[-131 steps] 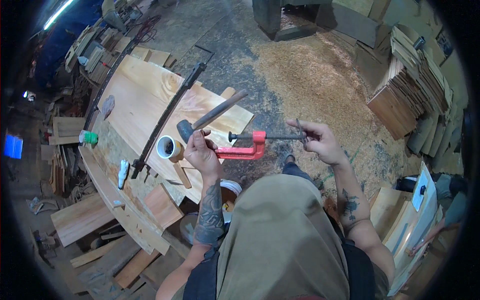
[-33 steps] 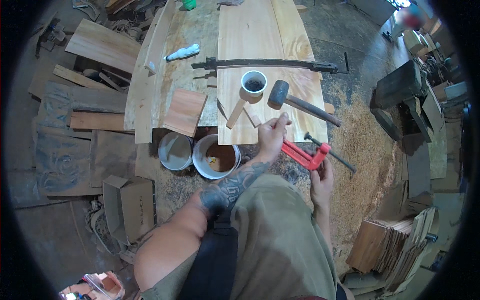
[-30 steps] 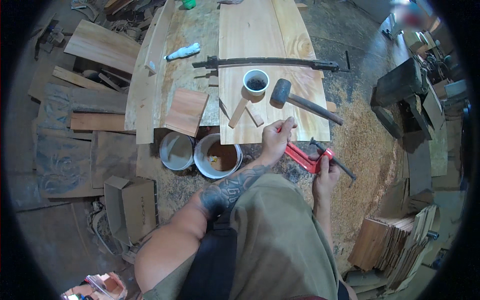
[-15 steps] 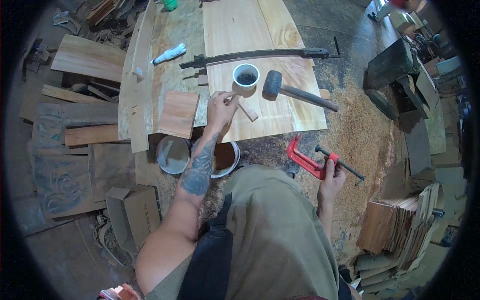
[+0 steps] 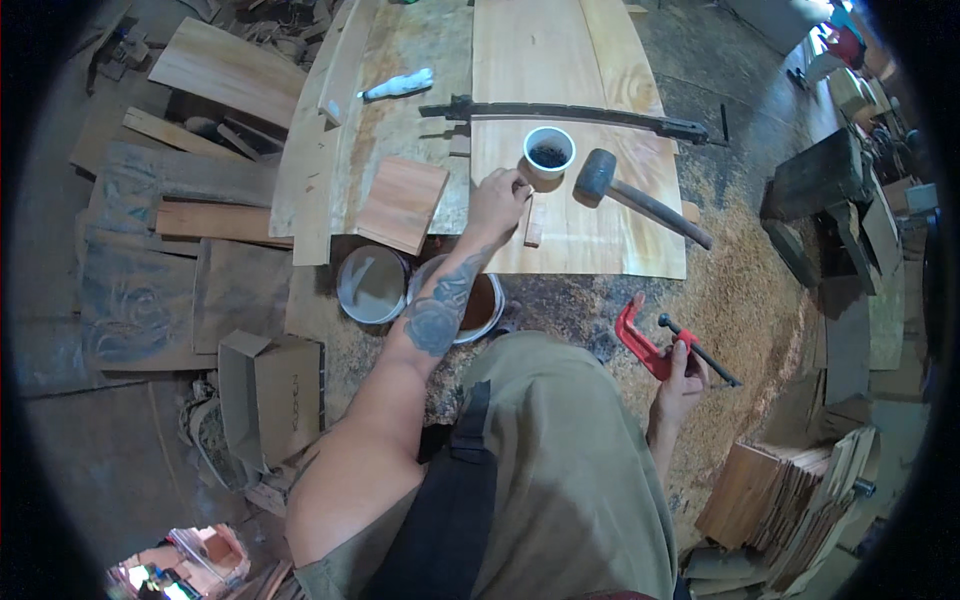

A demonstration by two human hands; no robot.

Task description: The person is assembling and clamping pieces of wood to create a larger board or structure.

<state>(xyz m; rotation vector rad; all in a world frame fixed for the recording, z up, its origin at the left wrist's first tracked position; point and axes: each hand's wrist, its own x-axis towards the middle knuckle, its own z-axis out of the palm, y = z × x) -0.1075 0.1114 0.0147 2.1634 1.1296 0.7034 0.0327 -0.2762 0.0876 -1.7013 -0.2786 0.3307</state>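
My left hand (image 5: 499, 207) reaches over the pale wooden panel (image 5: 585, 245), its fingers closed on the far end of a small wood strip (image 5: 533, 228). Just beyond those fingers stands a white cup (image 5: 549, 153) with small dark pieces inside. To the right of the cup lies a mallet (image 5: 597, 176) with a dark head and a long handle. Off the near right side of the panel, my right hand (image 5: 680, 385) grips a red C-clamp (image 5: 643, 345) by the end around its dark screw. The clamp is held in the air, its frame pointing up and left.
A long dark bar clamp (image 5: 590, 115) lies across the panel. On the bench's left are a square board (image 5: 403, 203) and a white bottle (image 5: 398, 84). Two buckets (image 5: 372, 285) (image 5: 485, 308) stand below the near edge. Stacked boards (image 5: 770, 490) are at lower right.
The view has shifted, moving the bench rightward in the picture. My left fingers have closed on the wood strip, which has turned to point more toward me. My right hand still holds the C-clamp.
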